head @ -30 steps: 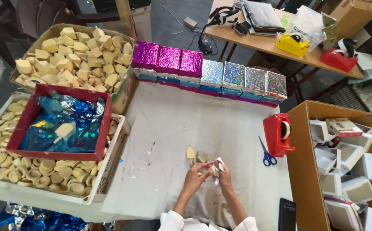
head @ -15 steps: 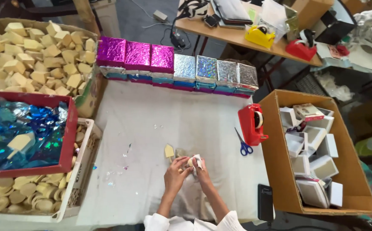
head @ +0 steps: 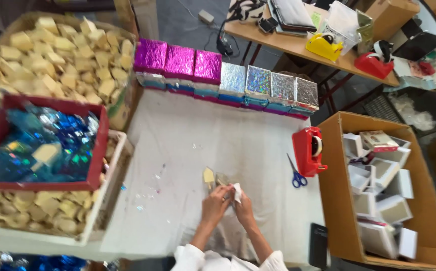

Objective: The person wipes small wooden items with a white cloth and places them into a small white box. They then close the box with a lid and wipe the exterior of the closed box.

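your left hand point(head: 215, 200) and right hand point(head: 243, 207) are pinched together around a small white piece point(head: 237, 192), right at the near middle of the white table point(head: 218, 135). the pale wooden shape point(head: 208, 176) lies just up-left of it, nearer your left.

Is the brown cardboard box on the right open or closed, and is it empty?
Open and not empty. The cardboard box has no lid or flaps over its top, and many small white boxes lie loosely inside it, filling much of the space.
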